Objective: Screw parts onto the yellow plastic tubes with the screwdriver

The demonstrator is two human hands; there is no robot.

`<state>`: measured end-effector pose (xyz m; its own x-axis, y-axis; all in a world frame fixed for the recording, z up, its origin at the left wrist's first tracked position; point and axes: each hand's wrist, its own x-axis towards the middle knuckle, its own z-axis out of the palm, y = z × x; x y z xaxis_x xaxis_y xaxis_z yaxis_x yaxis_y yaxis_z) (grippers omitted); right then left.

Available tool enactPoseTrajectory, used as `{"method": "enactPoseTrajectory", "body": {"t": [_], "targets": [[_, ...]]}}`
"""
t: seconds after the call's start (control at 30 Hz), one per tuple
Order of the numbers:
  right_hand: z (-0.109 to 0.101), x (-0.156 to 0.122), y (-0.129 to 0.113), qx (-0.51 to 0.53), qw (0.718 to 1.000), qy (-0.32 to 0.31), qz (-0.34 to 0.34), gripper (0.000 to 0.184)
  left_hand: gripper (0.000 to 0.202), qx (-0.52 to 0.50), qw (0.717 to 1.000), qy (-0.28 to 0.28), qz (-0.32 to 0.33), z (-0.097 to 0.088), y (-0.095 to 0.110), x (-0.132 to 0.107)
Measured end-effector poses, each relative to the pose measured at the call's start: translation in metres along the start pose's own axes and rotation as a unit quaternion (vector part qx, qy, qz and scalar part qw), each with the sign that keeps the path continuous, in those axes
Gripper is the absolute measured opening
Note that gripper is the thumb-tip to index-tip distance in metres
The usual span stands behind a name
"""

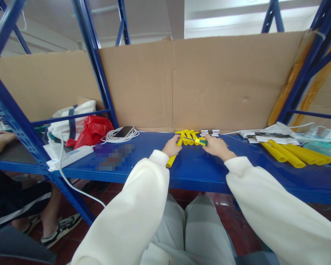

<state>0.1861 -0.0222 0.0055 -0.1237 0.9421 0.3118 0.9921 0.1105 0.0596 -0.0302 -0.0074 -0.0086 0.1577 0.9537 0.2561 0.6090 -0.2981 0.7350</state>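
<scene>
On the blue shelf top (pixel 198 169), my left hand (pixel 172 146) is closed around a yellow tube (pixel 171 161), whose near end sticks out below the fingers. My right hand (pixel 217 147) grips a tool with a yellow and green handle (pixel 200 142). Its thin dark shaft or blade points left toward the tube; the exact kind is too small to tell. Several short yellow tubes (pixel 191 141) lie side by side between and behind my hands. Just behind my right hand is a small stack of white and black pieces (pixel 209 133).
Longer yellow tubes (pixel 292 154) lie at right beside white packaging (pixel 276 134). At left are a phone (pixel 124 131) on a coiled white cable (pixel 107 137), a red bag (pixel 92 130) and a power strip (pixel 71 156). Cardboard (pixel 223 81) stands behind. Another person's hand (pixel 0 141) shows far left.
</scene>
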Motion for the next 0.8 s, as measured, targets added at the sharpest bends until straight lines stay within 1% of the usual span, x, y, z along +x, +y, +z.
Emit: {"method": "enactPoseTrajectory", "body": {"t": [0.13, 0.4, 0.5, 0.6, 0.8], "targets": [[0.000, -0.001, 0.000, -0.005, 1.000, -0.003, 0.006, 0.041, 0.064, -0.003, 1.000, 0.002, 0.000, 0.000, 0.001, -0.001], [-0.005, -0.003, -0.001, 0.024, 1.000, 0.000, -0.001, 0.032, 0.060, 0.005, 1.000, 0.001, -0.005, -0.002, 0.003, -0.002], [-0.003, -0.001, 0.000, 0.022, 1.000, 0.012, 0.007, 0.033, 0.061, 0.003, 1.000, -0.002, -0.005, -0.002, 0.002, -0.002], [0.001, 0.000, 0.002, 0.028, 0.999, 0.007, 0.014, 0.038, 0.060, -0.003, 1.000, -0.007, -0.002, -0.001, 0.002, -0.001], [0.008, 0.004, 0.005, 0.066, 0.998, 0.001, -0.015, 0.035, 0.061, -0.003, 1.000, -0.002, -0.004, -0.001, 0.000, 0.000]]}}
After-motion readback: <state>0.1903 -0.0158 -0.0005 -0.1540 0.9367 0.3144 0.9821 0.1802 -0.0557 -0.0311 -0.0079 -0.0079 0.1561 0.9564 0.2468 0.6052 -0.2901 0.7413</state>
